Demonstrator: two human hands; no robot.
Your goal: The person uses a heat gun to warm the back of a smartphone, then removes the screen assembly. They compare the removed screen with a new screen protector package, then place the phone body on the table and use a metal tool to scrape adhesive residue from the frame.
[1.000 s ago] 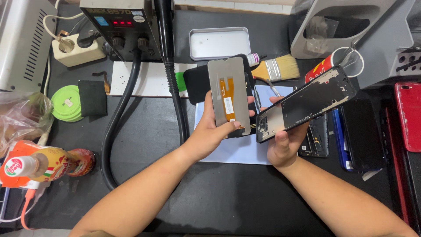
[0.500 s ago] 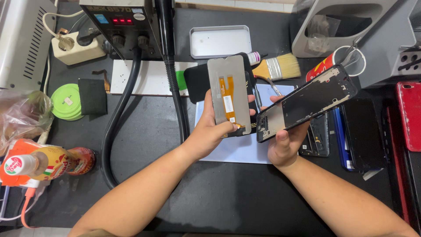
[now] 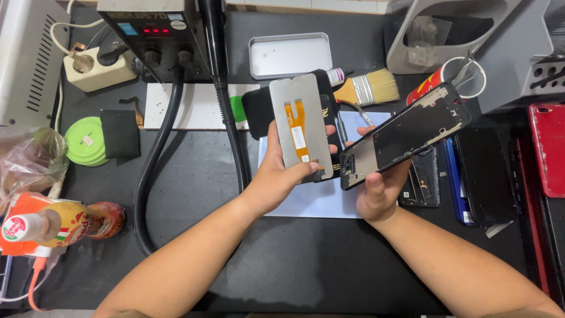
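I see my left hand (image 3: 281,171) clamped on the grey display panel (image 3: 300,126), just left of the black phone frame (image 3: 406,135) gripped in my right hand (image 3: 376,191); both look light, thin, fragile, best held by edges, clear of the orange flex ribbon (image 3: 297,131).

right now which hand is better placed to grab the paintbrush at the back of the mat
Neither is free, but the right hand, holding the phone frame, sits nearer the paintbrush. The left hand holds the display panel, slightly farther away.
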